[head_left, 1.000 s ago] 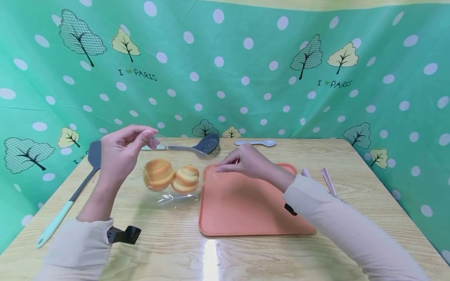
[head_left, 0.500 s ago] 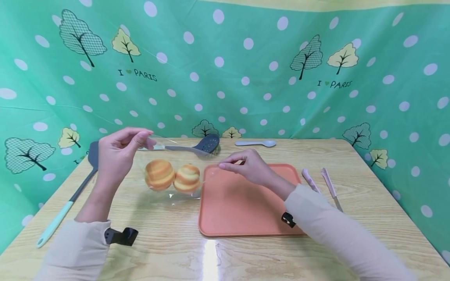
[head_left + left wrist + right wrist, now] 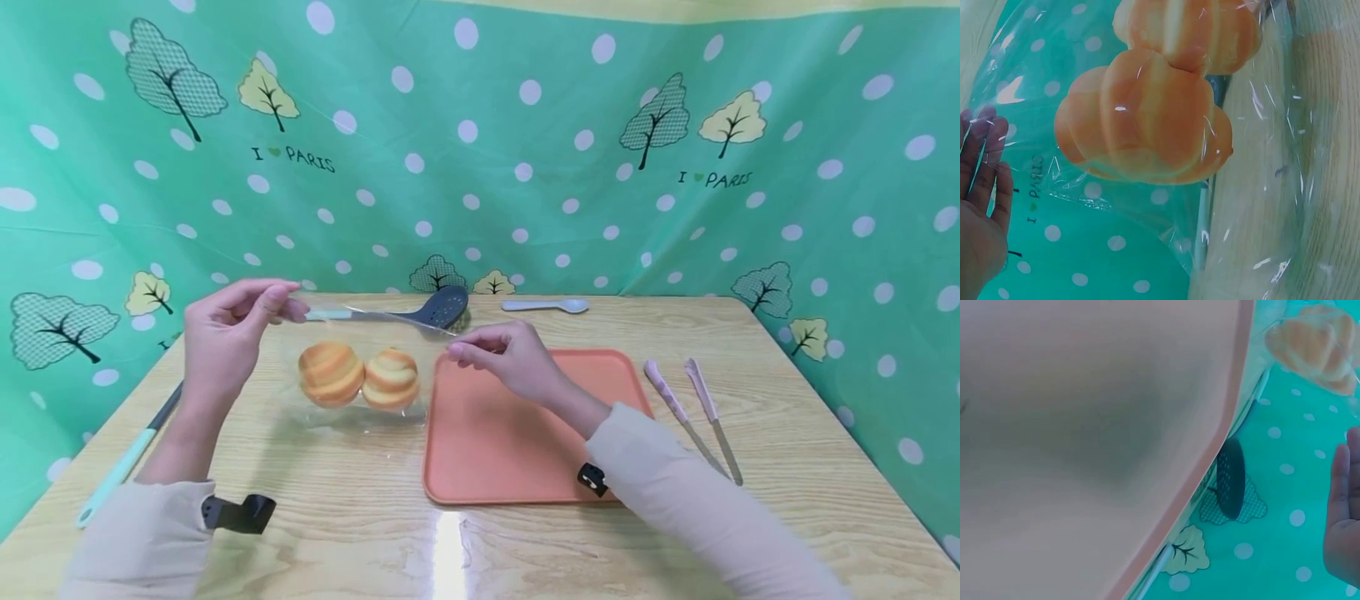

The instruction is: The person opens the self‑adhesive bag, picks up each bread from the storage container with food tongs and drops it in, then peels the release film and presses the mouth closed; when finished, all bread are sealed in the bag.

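A clear plastic bag [image 3: 352, 333] with two round bread buns [image 3: 331, 374] inside hangs between my hands, above the table left of the tray. My left hand [image 3: 225, 337] pinches its upper left corner. At the upper right corner, my right hand [image 3: 517, 360] pinches the bag's edge, over the tray's back left part. In the left wrist view the buns [image 3: 1147, 119] lie side by side behind the film, and the left hand [image 3: 985, 194] shows at the edge. Only part of the right hand [image 3: 1344, 512] appears in the right wrist view.
A pink tray [image 3: 517, 450] lies at the middle right of the wooden table. Two knives [image 3: 705, 392] with lilac handles lie right of it. Behind are a slotted ladle [image 3: 444, 307] and a pale spoon [image 3: 547, 306]. A mint-handled utensil [image 3: 120, 475] lies at left, partly hidden by the arm.
Both hands have shifted left, carrying the bag of buns a little left. The bag's top edge is stretched wider between them. The right arm uncovers more of the knives.
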Demonstrator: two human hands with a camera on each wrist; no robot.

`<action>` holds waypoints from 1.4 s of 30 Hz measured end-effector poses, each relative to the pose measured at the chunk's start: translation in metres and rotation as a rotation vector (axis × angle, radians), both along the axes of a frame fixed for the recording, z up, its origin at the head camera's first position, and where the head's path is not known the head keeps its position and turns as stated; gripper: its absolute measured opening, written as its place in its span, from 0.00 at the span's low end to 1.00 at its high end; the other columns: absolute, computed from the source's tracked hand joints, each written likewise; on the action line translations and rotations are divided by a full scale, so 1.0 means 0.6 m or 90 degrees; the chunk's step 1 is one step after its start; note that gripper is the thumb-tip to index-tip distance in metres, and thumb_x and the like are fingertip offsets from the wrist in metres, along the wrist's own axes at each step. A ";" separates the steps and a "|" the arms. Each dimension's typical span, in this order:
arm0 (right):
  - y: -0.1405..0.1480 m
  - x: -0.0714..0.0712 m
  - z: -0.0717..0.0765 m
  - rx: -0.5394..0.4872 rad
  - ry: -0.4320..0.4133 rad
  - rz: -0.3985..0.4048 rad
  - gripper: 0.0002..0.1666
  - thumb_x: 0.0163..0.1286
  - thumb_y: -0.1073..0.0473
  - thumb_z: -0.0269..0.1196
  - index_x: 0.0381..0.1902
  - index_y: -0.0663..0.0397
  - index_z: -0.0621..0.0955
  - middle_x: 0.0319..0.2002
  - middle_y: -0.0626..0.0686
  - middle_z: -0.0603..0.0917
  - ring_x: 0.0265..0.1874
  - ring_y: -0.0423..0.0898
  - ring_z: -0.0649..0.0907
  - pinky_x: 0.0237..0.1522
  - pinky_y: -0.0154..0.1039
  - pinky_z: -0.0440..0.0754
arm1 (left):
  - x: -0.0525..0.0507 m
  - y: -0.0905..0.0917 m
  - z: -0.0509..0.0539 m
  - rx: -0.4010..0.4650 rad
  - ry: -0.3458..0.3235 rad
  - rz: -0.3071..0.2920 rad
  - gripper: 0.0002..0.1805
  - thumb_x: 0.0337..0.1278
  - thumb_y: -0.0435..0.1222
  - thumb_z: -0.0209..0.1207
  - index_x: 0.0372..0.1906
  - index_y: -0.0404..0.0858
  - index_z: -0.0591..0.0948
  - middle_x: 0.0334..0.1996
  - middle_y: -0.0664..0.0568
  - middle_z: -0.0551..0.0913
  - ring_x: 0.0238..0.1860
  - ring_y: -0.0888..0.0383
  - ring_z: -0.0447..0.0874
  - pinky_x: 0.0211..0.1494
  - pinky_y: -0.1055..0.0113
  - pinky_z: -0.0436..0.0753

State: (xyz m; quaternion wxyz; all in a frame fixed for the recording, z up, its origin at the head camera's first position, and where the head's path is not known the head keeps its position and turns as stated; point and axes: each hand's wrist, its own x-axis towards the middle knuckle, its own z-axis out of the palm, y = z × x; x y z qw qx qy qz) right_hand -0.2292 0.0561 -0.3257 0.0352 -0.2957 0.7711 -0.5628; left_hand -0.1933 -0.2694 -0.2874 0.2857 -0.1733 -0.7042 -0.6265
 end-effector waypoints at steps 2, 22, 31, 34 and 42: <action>-0.005 0.003 0.002 -0.013 -0.001 0.008 0.11 0.72 0.60 0.67 0.46 0.61 0.89 0.37 0.56 0.90 0.38 0.47 0.88 0.45 0.49 0.86 | 0.003 -0.007 0.000 0.001 -0.001 -0.010 0.09 0.69 0.27 0.60 0.45 0.23 0.85 0.28 0.53 0.90 0.30 0.62 0.88 0.44 0.76 0.83; -0.036 0.060 0.026 -0.050 -0.128 0.113 0.11 0.73 0.63 0.65 0.43 0.69 0.87 0.31 0.56 0.90 0.29 0.51 0.89 0.41 0.46 0.87 | 0.045 -0.054 -0.020 0.079 -0.004 -0.114 0.07 0.66 0.17 0.55 0.40 0.17 0.83 0.27 0.47 0.90 0.26 0.58 0.90 0.36 0.70 0.87; -0.050 0.042 0.014 0.011 -0.191 0.051 0.12 0.73 0.59 0.66 0.44 0.65 0.88 0.31 0.53 0.90 0.30 0.47 0.90 0.44 0.54 0.86 | 0.038 -0.058 -0.041 -0.010 -0.155 0.008 0.07 0.70 0.29 0.60 0.42 0.33 0.88 0.27 0.56 0.90 0.27 0.64 0.89 0.33 0.75 0.85; -0.055 0.029 0.009 0.020 -0.209 0.031 0.13 0.74 0.59 0.65 0.46 0.65 0.87 0.32 0.54 0.90 0.31 0.45 0.89 0.46 0.54 0.86 | 0.027 -0.059 -0.046 -0.059 -0.217 0.039 0.07 0.72 0.36 0.60 0.43 0.40 0.88 0.28 0.61 0.90 0.29 0.67 0.89 0.35 0.77 0.84; -0.070 -0.001 0.001 0.042 -0.216 -0.017 0.15 0.76 0.56 0.63 0.49 0.64 0.86 0.36 0.55 0.90 0.35 0.47 0.89 0.44 0.48 0.87 | 0.005 -0.062 -0.053 -0.112 -0.316 0.079 0.07 0.76 0.44 0.56 0.41 0.54 0.84 0.29 0.69 0.88 0.31 0.70 0.88 0.35 0.78 0.83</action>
